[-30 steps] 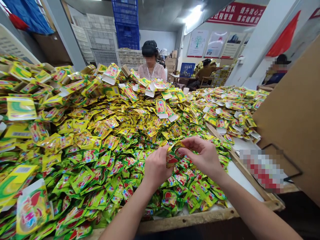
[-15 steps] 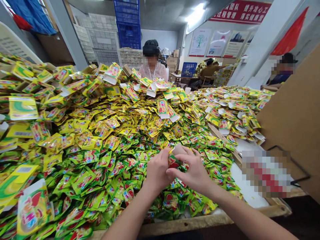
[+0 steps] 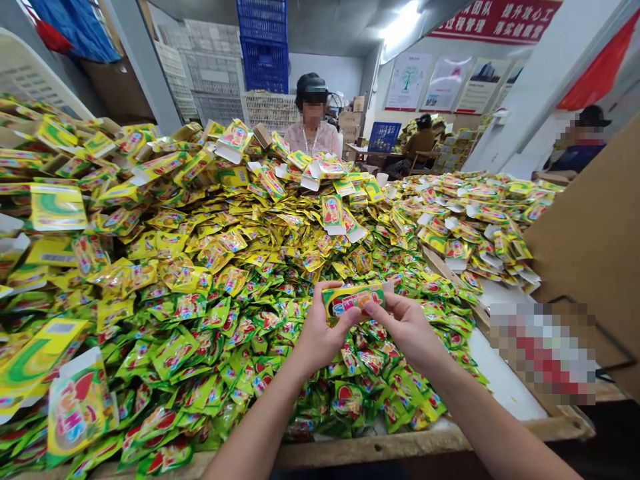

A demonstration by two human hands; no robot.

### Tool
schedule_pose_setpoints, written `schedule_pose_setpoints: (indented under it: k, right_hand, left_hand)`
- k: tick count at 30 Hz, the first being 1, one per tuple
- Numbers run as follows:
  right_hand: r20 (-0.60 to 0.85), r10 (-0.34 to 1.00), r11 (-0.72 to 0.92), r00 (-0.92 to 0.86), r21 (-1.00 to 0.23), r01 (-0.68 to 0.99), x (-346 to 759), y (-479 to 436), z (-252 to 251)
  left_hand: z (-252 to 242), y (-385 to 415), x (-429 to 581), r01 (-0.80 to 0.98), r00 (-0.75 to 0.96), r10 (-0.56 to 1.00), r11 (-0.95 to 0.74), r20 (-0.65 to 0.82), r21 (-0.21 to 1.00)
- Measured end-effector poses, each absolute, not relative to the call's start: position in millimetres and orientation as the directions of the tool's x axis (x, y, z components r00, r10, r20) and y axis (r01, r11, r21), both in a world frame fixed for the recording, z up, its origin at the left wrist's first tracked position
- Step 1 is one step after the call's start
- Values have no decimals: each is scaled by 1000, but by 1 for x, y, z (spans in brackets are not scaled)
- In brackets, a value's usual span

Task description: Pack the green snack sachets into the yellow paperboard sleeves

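A small yellow and green printed box (image 3: 357, 299) is held level between both hands, above the heap of packets. My left hand (image 3: 324, 328) grips its left end, thumb on the printed front. At the right end, my right hand (image 3: 407, 327) pinches it, with the thumb near the middle of the front and the fingers behind. A white flap shows by the right fingers. Green sachets (image 3: 205, 360) lie beneath and around my hands, and yellow sachets (image 3: 280, 233) are heaped farther back.
Flat boxes (image 3: 450, 247) are piled at the back right, more (image 3: 80, 407) at the left. A wooden rim (image 3: 380, 448) borders the table's front. A cardboard sheet (image 3: 590, 247) stands at the right. A person (image 3: 315, 133) sits opposite; others are farther back.
The box has turned so its long printed front faces me. My hands have moved apart towards its two ends. The whole view has shifted slightly.
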State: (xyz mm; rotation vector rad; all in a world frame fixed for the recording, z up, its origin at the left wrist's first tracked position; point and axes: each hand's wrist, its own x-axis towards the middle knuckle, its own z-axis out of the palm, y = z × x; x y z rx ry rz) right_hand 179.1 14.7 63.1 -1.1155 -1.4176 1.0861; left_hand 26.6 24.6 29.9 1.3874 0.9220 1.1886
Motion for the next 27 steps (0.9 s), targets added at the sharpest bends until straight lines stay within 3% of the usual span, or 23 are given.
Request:
schedule_pose_setpoints:
  k: [5,8,11,15,17,20,22,24,26,27]
  right_hand:
    - [131,965,151,-226,-986,74,178,15,60]
    - [121,969,126,-215,-992,9,179,15,56]
    - [240,970,240,23,-971,1,177,11,50]
    - [417,845,420,334,-905,69,180,2,40]
    - [296,913,300,282,-953,29,189,-1,33]
    - [-51,999,-51,10,-999,7,217,5,28]
    - [-205,969,-192,-134,-975,109,245,20,37]
    - [-265,953,-211,-148,-930,301,279,41,59]
    - [72,991,19,115,-912,410,313,66,91]
    - [261,939,138,225,-882,450,328,77,108]
  left_hand:
    - [26,26,25,-169,198,962,-155,188,973]
    - [29,26,24,-212,201,958,-161,204,964]
    - [32,24,26,-267,201,958,-147,204,952]
    - [29,21,32,-235,210,962,-124,175,964]
    - [25,20,36,-154,226,962,-117,150,981]
    - [21,20,38,47,341,934,-133,110,990]
    - [19,23,36,148,361,926,-171,108,974]
    - [19,27,32,175,280,951,-183,129,967]
    - [21,32,27,173,144,974,-196,172,965]
    - [22,33,25,173,74,977,-209,199,962]
